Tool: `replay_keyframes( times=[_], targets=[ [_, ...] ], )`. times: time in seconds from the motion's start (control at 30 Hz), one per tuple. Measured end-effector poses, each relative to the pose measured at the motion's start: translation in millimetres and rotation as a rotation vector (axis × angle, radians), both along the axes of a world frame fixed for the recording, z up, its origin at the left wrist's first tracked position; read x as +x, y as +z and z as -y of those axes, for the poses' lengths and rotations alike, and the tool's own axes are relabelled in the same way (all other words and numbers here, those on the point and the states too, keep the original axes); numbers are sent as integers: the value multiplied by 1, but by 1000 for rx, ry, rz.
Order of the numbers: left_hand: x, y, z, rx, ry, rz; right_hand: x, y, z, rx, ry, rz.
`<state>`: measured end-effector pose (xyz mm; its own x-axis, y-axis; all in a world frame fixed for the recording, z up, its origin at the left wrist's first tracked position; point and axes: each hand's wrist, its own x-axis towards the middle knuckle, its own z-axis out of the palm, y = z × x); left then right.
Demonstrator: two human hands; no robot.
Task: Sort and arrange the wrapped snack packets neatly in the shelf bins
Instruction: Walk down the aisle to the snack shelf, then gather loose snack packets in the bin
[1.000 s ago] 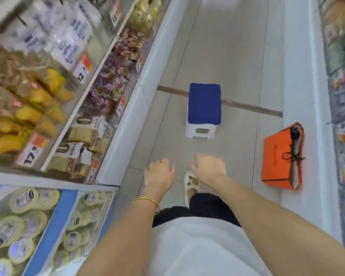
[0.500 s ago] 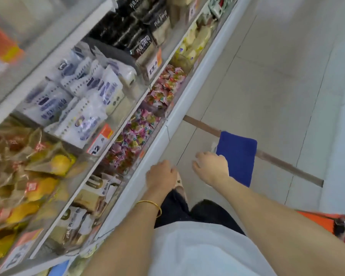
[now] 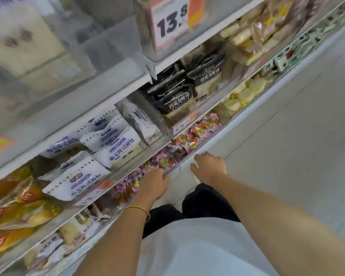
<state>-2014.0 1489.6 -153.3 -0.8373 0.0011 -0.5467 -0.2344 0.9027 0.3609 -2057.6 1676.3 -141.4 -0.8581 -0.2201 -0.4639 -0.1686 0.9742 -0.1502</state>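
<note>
Leftmost, crinkly yellow-orange bags sit well above the ledge, a smooth white strip at the shelf's foot. Matte white pillow packs come next, also above the ledge. Just behind the ledge lie the candies: small, glossy twisted wrappers in pink and gold, loosely heaped. The left hand, a gold bangle on its wrist, reaches over the ledge into the candies; whether it grips any cannot be told. The right hand rests at the ledge beside them, fingers loosely spread, holding nothing. Black-topped packs stand above the ledge.
</note>
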Motion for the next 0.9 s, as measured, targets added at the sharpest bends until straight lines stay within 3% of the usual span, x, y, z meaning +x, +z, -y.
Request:
replay_keyframes(
  times=[0.17, 0.27, 0.37, 0.63, 0.9],
  targets=[
    [-25, -46, -8, 0, 170, 4, -69, -50, 4, 36, 245, 18],
    [-29, -89, -9, -33, 258, -38, -91, -98, 12, -55, 335, -50],
    [-30, -134, -6, -96, 289, -212, -108, -148, 19, -170, 457, -247],
    [-39, -235, 6, -212, 317, -887, -133, -245, 27, -590, 652, -691],
    [10, -264, -16, -366, 491, -1068, -81, -246, -1, -834, 648, -809]
  ],
)
